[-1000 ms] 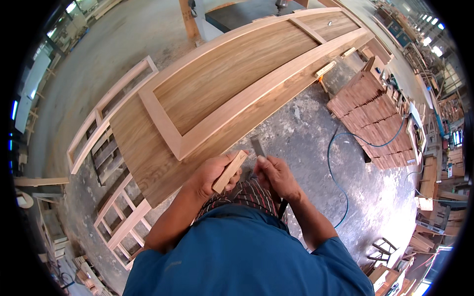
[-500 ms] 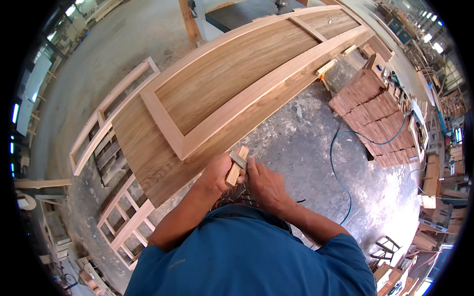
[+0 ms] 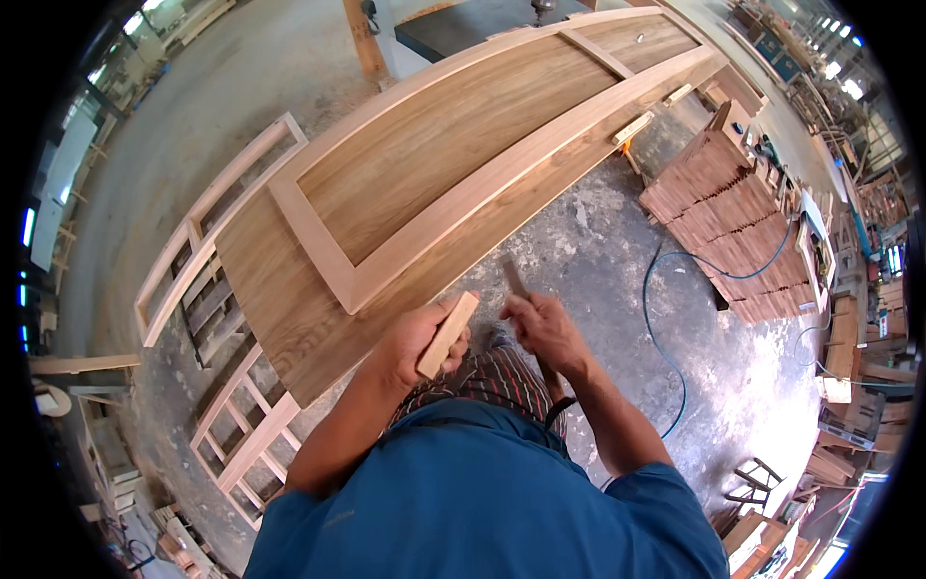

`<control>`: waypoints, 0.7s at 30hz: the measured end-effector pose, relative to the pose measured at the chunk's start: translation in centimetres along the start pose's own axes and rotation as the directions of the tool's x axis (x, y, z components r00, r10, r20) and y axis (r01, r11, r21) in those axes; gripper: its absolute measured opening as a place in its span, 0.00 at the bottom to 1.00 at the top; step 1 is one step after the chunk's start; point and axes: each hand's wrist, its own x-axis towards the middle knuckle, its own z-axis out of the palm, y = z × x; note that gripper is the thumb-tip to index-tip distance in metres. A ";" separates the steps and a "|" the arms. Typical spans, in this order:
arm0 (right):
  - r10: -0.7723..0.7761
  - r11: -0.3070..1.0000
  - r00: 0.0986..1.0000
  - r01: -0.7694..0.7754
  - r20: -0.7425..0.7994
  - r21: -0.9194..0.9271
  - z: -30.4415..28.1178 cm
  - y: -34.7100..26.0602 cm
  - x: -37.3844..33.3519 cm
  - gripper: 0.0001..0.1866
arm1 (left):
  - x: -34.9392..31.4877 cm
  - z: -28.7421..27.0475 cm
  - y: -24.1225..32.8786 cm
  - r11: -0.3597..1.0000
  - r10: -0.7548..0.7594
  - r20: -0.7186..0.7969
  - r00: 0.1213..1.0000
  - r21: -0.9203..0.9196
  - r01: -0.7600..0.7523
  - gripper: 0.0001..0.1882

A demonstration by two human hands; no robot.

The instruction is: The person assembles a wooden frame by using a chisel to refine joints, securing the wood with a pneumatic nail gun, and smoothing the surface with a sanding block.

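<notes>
Mid-frame: left grip [image 3: 408,347] closed round wood block [image 3: 448,336], likely light, stiff, hold by sides. Right grip [image 3: 547,332] closed on stiff-looking flat tool [image 3: 515,277], handle unclear.

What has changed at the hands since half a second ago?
The right hand moved right, taking the flat metal tool off the wood block; they are now apart. The left hand eased slightly left. Neither let go. The framed panel stayed put.
</notes>
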 end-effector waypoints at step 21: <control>-0.074 0.902 0.991 0.115 0.113 -0.416 2.4 -0.4 -2.3 0.12 | 1.0 -1.8 -1.3 0.998 -0.021 -0.044 0.999 0.058 0.023 0.22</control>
